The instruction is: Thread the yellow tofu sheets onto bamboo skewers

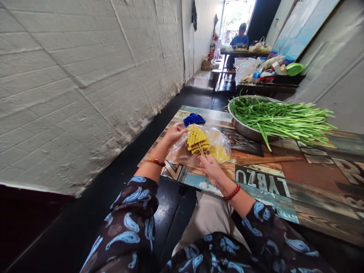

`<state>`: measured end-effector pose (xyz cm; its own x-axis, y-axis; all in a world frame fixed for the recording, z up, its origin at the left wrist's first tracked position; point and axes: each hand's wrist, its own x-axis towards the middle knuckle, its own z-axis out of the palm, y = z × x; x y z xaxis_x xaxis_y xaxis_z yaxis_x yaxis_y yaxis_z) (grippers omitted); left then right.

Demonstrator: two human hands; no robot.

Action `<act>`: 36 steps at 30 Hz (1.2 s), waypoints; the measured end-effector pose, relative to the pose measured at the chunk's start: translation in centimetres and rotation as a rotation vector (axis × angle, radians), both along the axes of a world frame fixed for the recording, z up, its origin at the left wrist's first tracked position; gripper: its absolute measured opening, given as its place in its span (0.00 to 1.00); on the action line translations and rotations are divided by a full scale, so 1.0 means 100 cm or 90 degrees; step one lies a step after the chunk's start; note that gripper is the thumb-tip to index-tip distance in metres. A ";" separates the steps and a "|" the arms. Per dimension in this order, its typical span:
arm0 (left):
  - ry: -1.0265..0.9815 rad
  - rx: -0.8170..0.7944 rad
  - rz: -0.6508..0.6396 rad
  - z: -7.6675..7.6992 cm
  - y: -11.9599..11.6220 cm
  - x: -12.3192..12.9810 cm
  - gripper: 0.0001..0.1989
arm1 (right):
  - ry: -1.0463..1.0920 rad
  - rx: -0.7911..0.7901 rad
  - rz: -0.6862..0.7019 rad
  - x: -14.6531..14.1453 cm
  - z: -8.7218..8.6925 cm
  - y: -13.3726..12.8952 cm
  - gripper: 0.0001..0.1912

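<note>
Above the counter (pixel 307 175), the left hand (pixel 174 133) pinches scored yellow slices (pixel 196 135) while the right hand (pixel 212 169) grips bamboo skewers (pixel 201 150), apparently threading them; pushing further calls for straight alignment.

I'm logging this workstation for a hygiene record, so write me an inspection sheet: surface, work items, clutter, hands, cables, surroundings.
Surface: patterned table with wood-look panels and printed letters.
Work items: stacked yellow pieces with a clear plastic bag around them; thin sticks in hand, more loose sticks on the table.
Clutter: blue cloth beyond the bag; metal bowl of long green stalks overhanging its rim.
Left hand: fingertips at the stack's edge; grip unclear.
Right hand: holding the thin sticks, tips at the stack; whether they pierce it is unclear.
Cables: nothing seen.
Surroundings: white wall at left; another person seated at a far table.
</note>
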<state>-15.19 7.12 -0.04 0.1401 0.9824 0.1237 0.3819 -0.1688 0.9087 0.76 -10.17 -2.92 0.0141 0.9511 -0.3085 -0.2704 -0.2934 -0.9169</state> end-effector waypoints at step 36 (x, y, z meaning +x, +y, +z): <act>-0.061 -0.019 -0.040 -0.003 0.003 0.003 0.09 | -0.044 -0.022 0.026 0.013 0.001 -0.018 0.19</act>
